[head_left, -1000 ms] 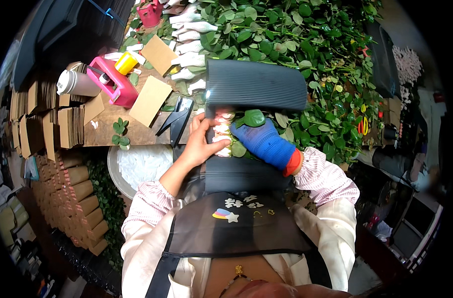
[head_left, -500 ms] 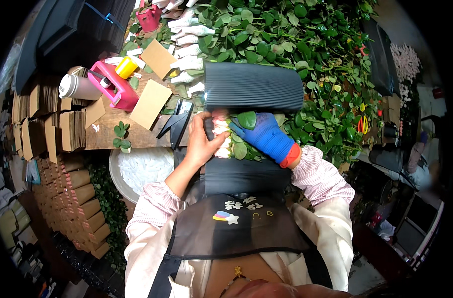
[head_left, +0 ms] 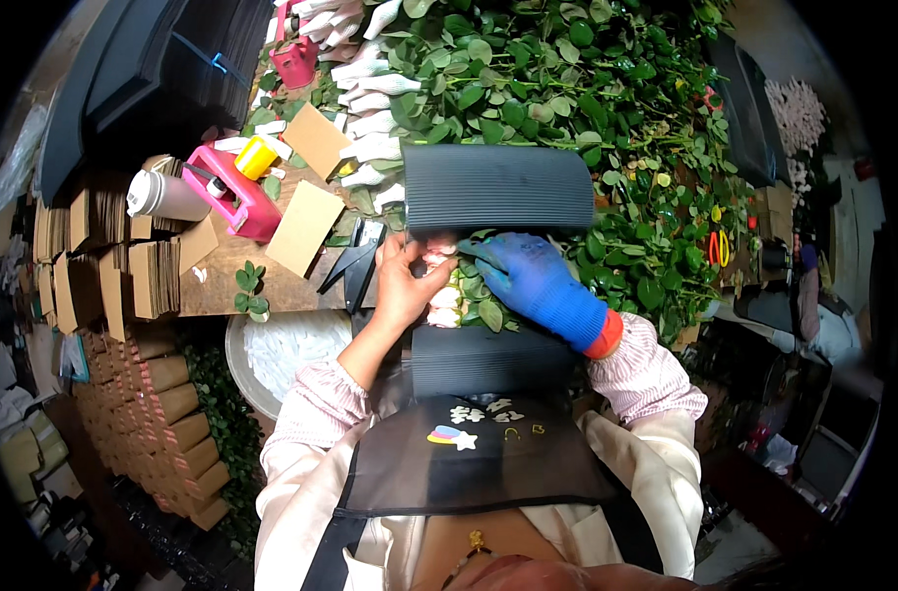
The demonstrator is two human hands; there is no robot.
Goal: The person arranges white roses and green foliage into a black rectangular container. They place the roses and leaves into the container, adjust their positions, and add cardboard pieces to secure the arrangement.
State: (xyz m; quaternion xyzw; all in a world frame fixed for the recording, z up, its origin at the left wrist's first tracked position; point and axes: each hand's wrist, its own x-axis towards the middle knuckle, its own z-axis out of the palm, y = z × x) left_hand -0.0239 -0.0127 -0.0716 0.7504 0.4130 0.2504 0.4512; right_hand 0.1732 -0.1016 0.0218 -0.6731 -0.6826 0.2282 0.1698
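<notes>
Work area: wooden worktop (head_left: 205, 295) under strong light, dim room around it.
Bright light strikes the worktop; areas beyond its left and right ends lie mostly in shadow. To the right of the worktop's near edge: one dark, boxy unit (head_left: 835, 433) with a grey panel; adjacent, a dark reddish-brown furniture panel (head_left: 754, 492) and a patch of pale grey floor (head_left: 735, 544). Beyond the worktop's right end: a pale upright surface (head_left: 853, 212), too dim to identify.

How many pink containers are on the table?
2: one pink container beside the white cup, and a second pink container farther back, left of the white nets. More may be hidden.
</notes>
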